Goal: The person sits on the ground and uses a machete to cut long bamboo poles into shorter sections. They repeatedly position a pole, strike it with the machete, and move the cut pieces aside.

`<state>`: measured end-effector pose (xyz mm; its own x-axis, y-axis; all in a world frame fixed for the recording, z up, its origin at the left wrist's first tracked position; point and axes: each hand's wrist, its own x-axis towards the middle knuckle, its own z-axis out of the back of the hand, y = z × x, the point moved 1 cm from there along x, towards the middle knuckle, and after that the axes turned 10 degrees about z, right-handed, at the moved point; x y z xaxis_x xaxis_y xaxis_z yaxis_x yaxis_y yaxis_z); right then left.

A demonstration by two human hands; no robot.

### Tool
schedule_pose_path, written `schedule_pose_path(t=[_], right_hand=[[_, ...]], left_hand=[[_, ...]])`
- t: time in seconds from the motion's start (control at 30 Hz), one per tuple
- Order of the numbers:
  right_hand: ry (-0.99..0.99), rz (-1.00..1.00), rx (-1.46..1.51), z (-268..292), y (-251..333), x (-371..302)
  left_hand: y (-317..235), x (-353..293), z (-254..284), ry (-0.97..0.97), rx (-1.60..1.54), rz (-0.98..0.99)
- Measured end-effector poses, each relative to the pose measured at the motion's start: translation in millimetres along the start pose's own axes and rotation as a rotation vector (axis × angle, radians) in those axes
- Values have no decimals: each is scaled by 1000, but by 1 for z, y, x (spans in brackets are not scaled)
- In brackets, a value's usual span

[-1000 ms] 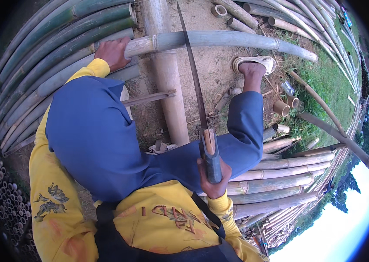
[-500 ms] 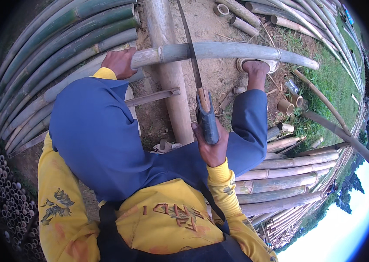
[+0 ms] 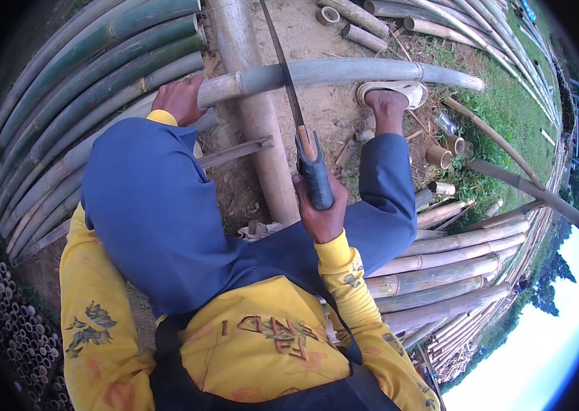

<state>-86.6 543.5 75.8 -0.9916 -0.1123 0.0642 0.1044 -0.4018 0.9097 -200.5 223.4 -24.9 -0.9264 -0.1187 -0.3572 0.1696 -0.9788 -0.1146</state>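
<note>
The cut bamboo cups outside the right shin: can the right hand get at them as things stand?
Probably not: the right hand is wrapped around the saw handle, and the bent right leg lies between it and the bamboo cups.

We count one left hand (image 3: 180,99), one right hand (image 3: 321,211), one saw (image 3: 315,172), one long bamboo pole (image 3: 347,71) lying crosswise, one thick bamboo log (image 3: 262,127) and, in clear view, one sandal (image 3: 414,95). We distinguish at least seven stacked poles (image 3: 156,17) at left, at least five thick poles (image 3: 440,279) at lower right, and dozens of cut bamboo ends (image 3: 12,315).
</note>
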Motion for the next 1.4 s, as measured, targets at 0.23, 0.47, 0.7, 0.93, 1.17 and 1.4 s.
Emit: schedule_pose_path(t=[0.23, 0.47, 0.7, 0.93, 1.17, 1.4], right_hand=[[-35, 39, -95, -8, 5, 8], [31, -9, -116, 5, 11, 18], [51, -28, -112, 4, 10, 13], [110, -103, 73, 20, -21, 12], [28, -141, 167, 7, -18, 12], [50, -274, 230, 12, -14, 18]], left_hand=[[9, 2, -7, -110, -66, -49], [0, 1, 2, -87, -31, -58], [0, 6, 5, -38, -18, -42], [-2, -10, 8, 23, 18, -6], [-8, 2, 46, 19, 114, -80], [-10, 18, 53, 28, 177, -127]])
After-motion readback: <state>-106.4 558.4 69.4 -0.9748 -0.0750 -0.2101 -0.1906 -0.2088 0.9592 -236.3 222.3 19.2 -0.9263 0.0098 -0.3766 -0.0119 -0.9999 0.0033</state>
